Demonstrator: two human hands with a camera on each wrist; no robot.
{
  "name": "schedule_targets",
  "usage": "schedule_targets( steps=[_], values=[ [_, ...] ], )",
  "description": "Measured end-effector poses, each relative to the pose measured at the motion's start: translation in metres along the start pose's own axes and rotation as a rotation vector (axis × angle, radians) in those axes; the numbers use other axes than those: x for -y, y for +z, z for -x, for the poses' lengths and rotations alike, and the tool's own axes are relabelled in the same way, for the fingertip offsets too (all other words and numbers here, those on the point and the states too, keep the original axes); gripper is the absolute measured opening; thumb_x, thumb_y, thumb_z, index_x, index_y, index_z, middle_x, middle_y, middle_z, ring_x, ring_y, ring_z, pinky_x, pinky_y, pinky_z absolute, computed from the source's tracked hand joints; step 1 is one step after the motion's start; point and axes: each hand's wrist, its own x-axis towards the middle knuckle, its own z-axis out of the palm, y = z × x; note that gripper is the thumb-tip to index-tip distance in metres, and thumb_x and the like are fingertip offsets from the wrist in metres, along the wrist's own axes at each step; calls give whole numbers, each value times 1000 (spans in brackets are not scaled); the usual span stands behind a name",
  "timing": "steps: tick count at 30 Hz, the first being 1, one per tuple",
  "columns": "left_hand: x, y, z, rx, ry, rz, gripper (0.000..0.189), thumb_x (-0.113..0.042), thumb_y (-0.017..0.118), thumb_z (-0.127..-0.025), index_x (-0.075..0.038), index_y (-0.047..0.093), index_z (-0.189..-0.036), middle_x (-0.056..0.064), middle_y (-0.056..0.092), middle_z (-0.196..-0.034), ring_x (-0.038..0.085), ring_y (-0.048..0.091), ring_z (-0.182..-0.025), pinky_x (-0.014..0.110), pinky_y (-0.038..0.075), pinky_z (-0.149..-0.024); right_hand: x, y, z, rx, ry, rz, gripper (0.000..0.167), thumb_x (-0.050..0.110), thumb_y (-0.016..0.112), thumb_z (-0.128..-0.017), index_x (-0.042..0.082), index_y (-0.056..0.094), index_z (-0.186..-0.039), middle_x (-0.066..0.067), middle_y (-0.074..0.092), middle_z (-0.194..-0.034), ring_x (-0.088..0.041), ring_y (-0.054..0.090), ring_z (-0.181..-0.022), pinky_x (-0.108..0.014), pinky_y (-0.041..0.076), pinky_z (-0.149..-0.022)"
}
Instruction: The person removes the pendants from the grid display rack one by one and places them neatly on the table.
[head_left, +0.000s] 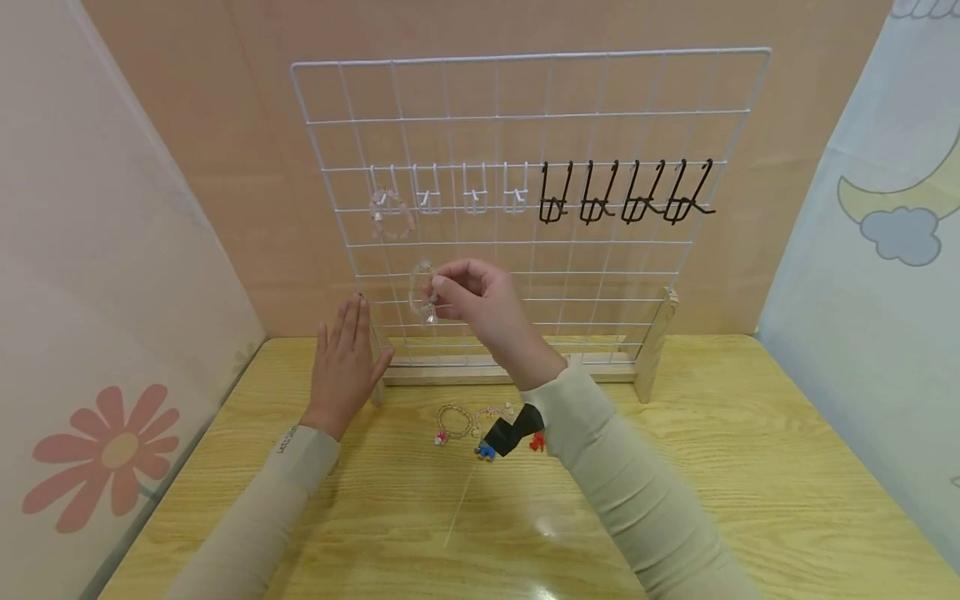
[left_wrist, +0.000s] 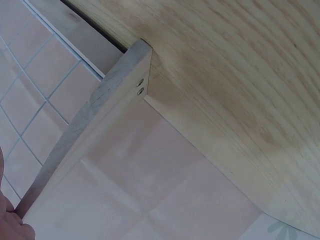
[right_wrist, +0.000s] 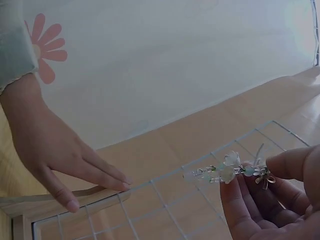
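Note:
My right hand [head_left: 480, 300] pinches a clear beaded bracelet [right_wrist: 230, 172] between thumb and fingers, in front of the lower left of a white wire grid rack [head_left: 525, 57]. White flower-like beads, pale green beads and a small bow charm show on it in the right wrist view. My left hand [head_left: 341, 362] rests with straight fingers on the top of the rack's left wooden post [left_wrist: 100, 105]. Above the held bracelet, a pale pink bead bracelet [head_left: 377, 217] hangs from the leftmost white hook.
More white hooks [head_left: 475, 198] and several black hooks [head_left: 595, 204] line the grid. On the table [head_left: 750, 467] lie a gold bracelet [head_left: 453, 407] with a pink charm, a blue charm [head_left: 486, 451] and a red charm [head_left: 537, 442], partly behind the right wrist's black strap [head_left: 504, 436].

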Motion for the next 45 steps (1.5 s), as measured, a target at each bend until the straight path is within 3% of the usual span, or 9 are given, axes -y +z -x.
schedule_targets(
  steps=[8,11,20,27,36,41,45],
  values=[
    [-1,0,0,0,-9,-1,91,-40,60,-102,2,4,-161,18,7,-169,33,9,-156,62,12,-121,-41,-4,14,40,98,5,18,8,60,-102,-6,64,-113,-22,68,-107,-20,70,-90,-38,59,-87],
    [-1,0,-1,3,-14,4,91,-40,60,-102,2,4,-161,17,6,-169,32,7,-156,62,11,-121,-56,-5,19,47,135,-5,21,9,60,-103,-8,63,-116,-27,67,-111,-19,69,-89,-39,59,-86],
    [-1,1,0,-17,-4,-16,91,-39,61,-102,3,6,-161,19,10,-168,36,15,-154,62,15,-120,-103,-1,35,54,253,-53,25,11,61,-103,-8,62,-118,-22,69,-111,-18,70,-90,-37,59,-86],
    [-2,-1,-1,15,-19,-16,90,-41,59,-103,3,5,-161,18,8,-169,35,12,-155,62,13,-121,-134,7,44,25,326,-93,23,12,63,-102,-7,65,-114,-10,72,-99,-15,70,-81,-35,60,-82],
    [0,3,-1,13,-6,0,89,-43,56,-103,2,5,-161,18,6,-169,33,7,-156,63,12,-120,-166,19,55,-12,404,-49,22,11,64,-101,-8,65,-111,-12,72,-95,-14,70,-76,-33,61,-75],
    [0,3,-1,-2,-1,-1,89,-41,58,-103,2,6,-161,18,8,-169,35,10,-155,63,15,-119,-176,23,58,-8,433,-49,23,10,62,-101,-9,64,-114,-16,70,-100,-15,69,-79,-36,61,-79],
    [2,3,-2,2,-2,11,89,-42,57,-103,1,4,-161,17,7,-169,33,7,-156,63,12,-120,-181,25,61,-11,438,-39,22,7,60,-102,-10,64,-114,-15,70,-99,-16,69,-79,-36,61,-77]
  ],
)
